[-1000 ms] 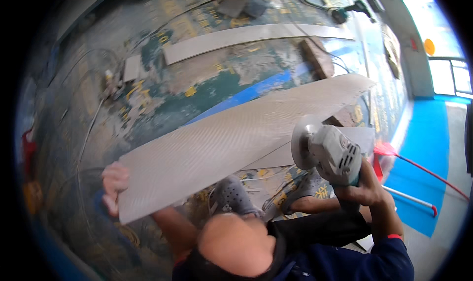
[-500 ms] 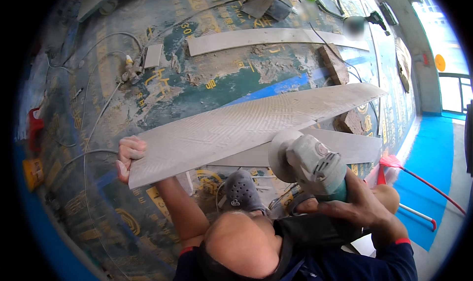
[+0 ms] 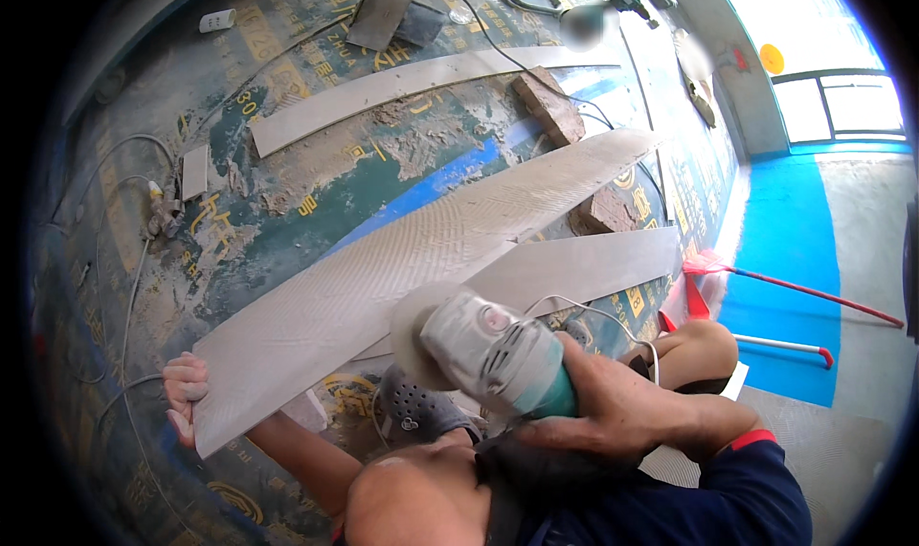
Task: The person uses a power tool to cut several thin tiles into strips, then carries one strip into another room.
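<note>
My left hand (image 3: 185, 393) is closed round the near left end of a long pale tile (image 3: 421, 249), whose upper face carries ridged grooves. The tile slants away to the upper right. My right hand (image 3: 608, 402) is wrapped round a grey-and-teal angle grinder (image 3: 488, 350) with a round guard and a white cord. The grinder is tilted at the tile's near edge, in front of my grey clog (image 3: 407, 393); I cannot tell whether its disc touches the tile. A second pale strip (image 3: 593, 264) lies partly beneath the first.
Brown bricks (image 3: 550, 106), a narrow pale strip (image 3: 335, 111), a small offcut (image 3: 194, 171) and cables lie beyond on the printed green floor. A red-handled broom (image 3: 814, 297) is on the right over blue sheeting (image 3: 780, 221). A railed opening (image 3: 833, 106) is at the upper right.
My right hand has brought the grinder leftward along the tile's near edge, toward my left hand. The tile's left end remains in my left hand. The view has turned slightly.
</note>
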Available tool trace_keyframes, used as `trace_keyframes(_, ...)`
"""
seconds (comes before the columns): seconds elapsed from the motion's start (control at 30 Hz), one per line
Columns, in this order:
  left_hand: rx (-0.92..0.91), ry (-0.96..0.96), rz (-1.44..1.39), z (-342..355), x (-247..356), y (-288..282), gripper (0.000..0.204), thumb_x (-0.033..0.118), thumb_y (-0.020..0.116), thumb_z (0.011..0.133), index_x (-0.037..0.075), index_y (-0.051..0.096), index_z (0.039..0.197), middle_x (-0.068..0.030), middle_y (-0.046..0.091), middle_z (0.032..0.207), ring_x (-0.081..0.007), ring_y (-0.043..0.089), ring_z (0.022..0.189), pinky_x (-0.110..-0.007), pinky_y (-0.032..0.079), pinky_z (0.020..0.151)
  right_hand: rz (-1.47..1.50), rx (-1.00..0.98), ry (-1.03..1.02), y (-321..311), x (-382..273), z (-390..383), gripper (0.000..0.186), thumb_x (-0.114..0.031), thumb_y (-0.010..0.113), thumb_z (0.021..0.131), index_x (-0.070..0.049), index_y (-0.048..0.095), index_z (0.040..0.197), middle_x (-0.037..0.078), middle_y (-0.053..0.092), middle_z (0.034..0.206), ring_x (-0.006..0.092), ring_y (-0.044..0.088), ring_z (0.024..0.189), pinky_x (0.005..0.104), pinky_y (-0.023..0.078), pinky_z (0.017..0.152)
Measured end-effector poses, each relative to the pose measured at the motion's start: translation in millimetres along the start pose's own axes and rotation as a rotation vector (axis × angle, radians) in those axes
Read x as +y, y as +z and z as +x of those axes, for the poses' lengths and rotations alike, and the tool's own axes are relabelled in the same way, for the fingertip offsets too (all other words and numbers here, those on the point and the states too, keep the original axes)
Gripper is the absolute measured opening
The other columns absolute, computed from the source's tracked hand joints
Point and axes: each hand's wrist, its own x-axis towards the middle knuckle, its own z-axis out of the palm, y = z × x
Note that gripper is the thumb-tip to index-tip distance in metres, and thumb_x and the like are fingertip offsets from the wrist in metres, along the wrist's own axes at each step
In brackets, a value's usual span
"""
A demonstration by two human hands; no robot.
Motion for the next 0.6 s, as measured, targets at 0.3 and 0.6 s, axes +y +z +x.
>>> trace_keyframes(0.3, -0.074, -0.017, 0.028, 7.5, 3.7, -27.4, 0.040, 0.043, 0.037, 0.087, 0.011, 0.033, 0.065, -0.0082, 0.041, 0.074, -0.0196, 0.044, 0.080, -0.038, 0.036, 0.082, 0.196, 0.135, 0.146, -11.0, 36.6, -4.5, 0.083, -0.034, 0.077, 0.082, 0.002, 0.035, 0.144, 0.022, 0.055, 0.131, 0.0327, 0.055, 0.124, 0.0406, 0.040, 0.106)
trace_keyframes(0.6, -0.094, -0.007, 0.056, 4.3, -7.2, -29.4, 0.038, 0.045, 0.039, 0.084, 0.013, 0.033, 0.064, -0.0069, 0.040, 0.073, -0.0196, 0.044, 0.078, -0.038, 0.036, 0.080, 0.136, 0.142, 0.144, -9.4, 28.2, -3.7, 0.082, -0.034, 0.077, 0.082, 0.003, 0.035, 0.142, 0.024, 0.057, 0.128, 0.0341, 0.057, 0.121, 0.0411, 0.042, 0.103)
